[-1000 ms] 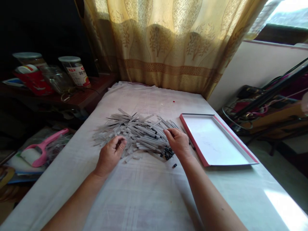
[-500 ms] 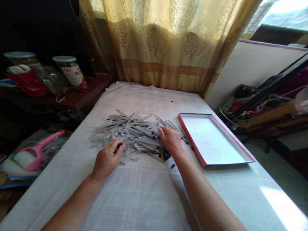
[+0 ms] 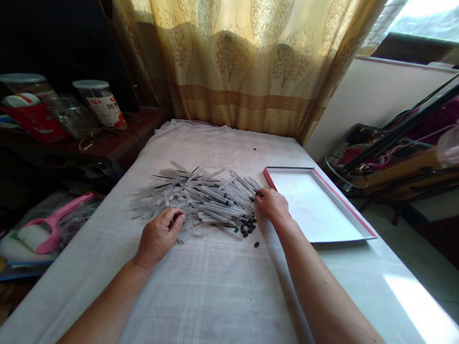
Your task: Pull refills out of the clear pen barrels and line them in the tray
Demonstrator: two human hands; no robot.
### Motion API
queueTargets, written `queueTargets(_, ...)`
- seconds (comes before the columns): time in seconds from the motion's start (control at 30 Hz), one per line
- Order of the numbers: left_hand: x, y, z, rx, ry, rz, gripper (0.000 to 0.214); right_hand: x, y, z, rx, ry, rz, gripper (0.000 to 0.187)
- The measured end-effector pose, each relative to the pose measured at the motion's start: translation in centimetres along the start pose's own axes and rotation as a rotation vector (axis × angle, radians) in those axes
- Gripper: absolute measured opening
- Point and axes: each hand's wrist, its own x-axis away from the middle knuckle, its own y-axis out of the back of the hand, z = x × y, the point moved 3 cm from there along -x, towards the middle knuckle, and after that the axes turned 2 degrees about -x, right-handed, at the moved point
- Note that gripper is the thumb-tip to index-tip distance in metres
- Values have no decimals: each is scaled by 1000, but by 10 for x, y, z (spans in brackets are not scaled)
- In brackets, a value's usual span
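A heap of clear plastic pen barrels (image 3: 215, 210) lies in the middle of the table, with thin dark refills (image 3: 168, 177) among them on the left. My left hand (image 3: 160, 235) rests at the near left edge of the heap, its fingers curled; whatever they enclose is hidden. At the heap's right end, beside the tray, my right hand (image 3: 273, 204) has its fingers closed over the barrel ends, and I cannot make out what is in them. Small black plugs (image 3: 247, 227) lie clustered just left of my right wrist, with one plug (image 3: 256, 244) apart from them.
A shallow red-edged white tray (image 3: 315, 205) sits on the right of the cloth-covered table (image 3: 201, 296). Jars (image 3: 103, 105) and a red container (image 3: 36, 122) stand on a dark cabinet at left. Below lies a pink-handled roller (image 3: 53, 227). A curtain (image 3: 233, 57) hangs behind.
My right hand has moved right, from over the heap to its edge by the tray, uncovering the black plugs. My left hand has stayed nearly still. The view has shifted slightly.
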Motion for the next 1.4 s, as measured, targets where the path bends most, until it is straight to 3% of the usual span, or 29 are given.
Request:
queueTargets(0.3, 0, 0, 1, 5, 6, 5, 30, -2, -1, 6, 61, -36, 6, 30)
queueTargets(0.6, 0, -1, 1, 13, 10, 32, 30, 12, -3, -3, -133, -68, -126, 29)
queueTargets(0.73, 0, -2, 2, 26, 7, 16, 31, 1, 5, 6, -172, -34, -196, 29)
queueTargets(0.93, 0, -1, 2, 24, -10, 2, 30, -27, 24, 36, -113, 15, -170, 27)
queueTargets(1.07, 1, 0, 3, 16, -26, -4, 28, -29, 25, 36, -166, 19, -203, 27)
queueTargets(1.27, 2, 1, 1, 1, -62, -18, 28, -9, 23, 14, -427, -77, -347, 22)
queueTargets(1.4, 3, 4, -5, -6, -112, -72, 25, 27, 18, 11, -928, -37, -414, 23)
